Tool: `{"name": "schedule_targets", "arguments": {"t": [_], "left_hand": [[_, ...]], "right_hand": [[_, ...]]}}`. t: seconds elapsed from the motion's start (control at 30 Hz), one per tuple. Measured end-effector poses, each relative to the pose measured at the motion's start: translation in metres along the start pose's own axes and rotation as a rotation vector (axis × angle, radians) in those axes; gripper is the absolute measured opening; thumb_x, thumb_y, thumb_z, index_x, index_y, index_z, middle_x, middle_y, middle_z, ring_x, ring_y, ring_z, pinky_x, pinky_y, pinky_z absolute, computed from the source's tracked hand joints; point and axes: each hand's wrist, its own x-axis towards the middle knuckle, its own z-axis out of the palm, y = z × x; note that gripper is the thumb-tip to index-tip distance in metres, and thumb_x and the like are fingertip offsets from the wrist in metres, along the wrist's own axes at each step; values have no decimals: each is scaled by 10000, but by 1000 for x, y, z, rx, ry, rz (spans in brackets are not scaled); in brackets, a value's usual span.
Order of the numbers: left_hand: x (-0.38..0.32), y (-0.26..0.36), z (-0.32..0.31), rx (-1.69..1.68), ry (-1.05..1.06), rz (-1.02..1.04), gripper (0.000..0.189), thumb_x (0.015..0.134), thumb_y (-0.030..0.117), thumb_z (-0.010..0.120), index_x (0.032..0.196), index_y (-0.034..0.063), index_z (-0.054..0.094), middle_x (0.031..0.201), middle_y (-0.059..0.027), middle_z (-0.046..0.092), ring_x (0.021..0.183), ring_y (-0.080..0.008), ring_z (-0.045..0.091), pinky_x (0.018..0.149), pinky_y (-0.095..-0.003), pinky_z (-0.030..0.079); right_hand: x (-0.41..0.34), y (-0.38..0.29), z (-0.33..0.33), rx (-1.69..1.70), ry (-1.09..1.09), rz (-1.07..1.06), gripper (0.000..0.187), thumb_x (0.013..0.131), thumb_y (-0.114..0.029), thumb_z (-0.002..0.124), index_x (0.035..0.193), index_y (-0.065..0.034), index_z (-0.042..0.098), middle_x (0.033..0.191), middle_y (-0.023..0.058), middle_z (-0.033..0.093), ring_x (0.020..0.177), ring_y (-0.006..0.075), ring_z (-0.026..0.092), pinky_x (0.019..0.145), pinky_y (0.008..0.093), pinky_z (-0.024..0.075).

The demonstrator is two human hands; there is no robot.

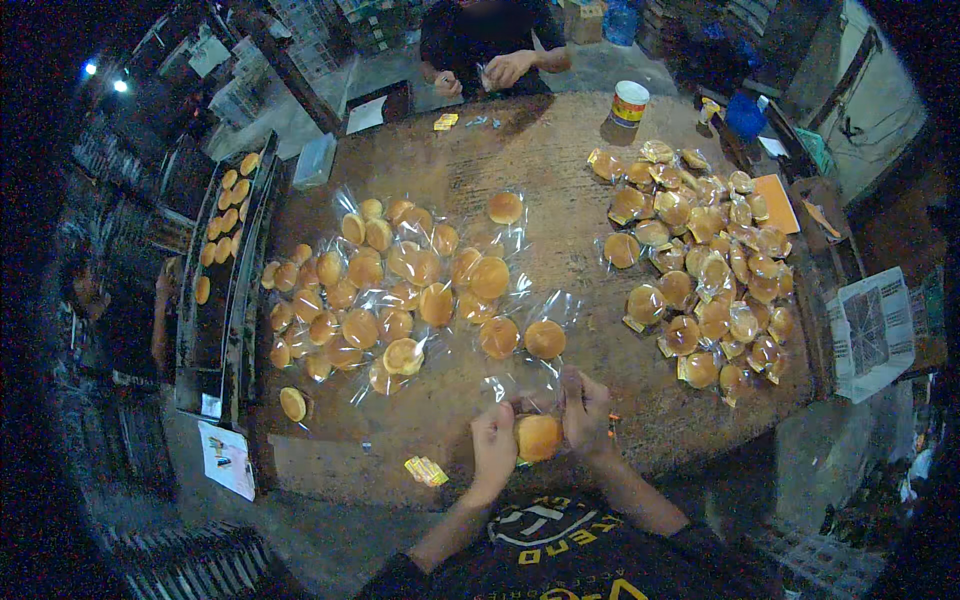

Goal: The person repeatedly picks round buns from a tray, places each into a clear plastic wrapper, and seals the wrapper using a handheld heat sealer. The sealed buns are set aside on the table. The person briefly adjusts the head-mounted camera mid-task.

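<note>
A round golden bun in a transparent plastic bag is between my hands at the table's near edge. My left hand grips the bag's left side, and my right hand has its right side. The bag's open-looking upper part spreads away from me. Just left of my left hand lies a small stack of yellow printed paper labels. Beyond my hands, two bagged buns lie close by. To their left spreads a heap of buns in loose bags.
Many closed bagged buns with yellow labels cover the right side of the wooden table. A tub stands at the far edge, near a person handling something small. Left is a tray of buns; right, a white plastic crate.
</note>
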Motion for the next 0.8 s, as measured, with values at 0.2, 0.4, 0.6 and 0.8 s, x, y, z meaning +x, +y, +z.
{"name": "schedule_targets", "arguments": {"t": [0.2,0.4,0.6,0.8], "left_hand": [[-3,-4,-35,98,14,-243,636,1076,443,335,898,-56,688,797,-86,682,754,-157,601,703,-333,472],[14,-14,-53,216,76,-235,671,1066,485,335,826,-39,679,765,-87,667,717,-170,571,690,-359,451],[34,1,-44,111,-25,-298,672,1061,488,348,795,-34,676,771,-101,668,724,-173,578,712,-360,457],[53,-8,-30,215,46,-273,588,1066,408,392,824,-43,682,772,-95,664,704,-130,580,665,-326,459]], "right_hand": [[-9,-9,27,-54,85,-300,452,1051,-321,463,735,-18,573,582,33,511,540,151,485,505,343,384],[-8,-2,36,64,-54,202,402,1011,-293,545,725,-13,576,572,62,530,561,171,532,537,330,420],[14,0,47,-99,10,-210,253,985,-217,611,977,30,665,711,26,638,609,69,513,550,257,426],[15,-18,37,-256,-56,-76,352,943,-92,634,1281,6,621,968,159,731,766,190,676,710,332,532]]}}
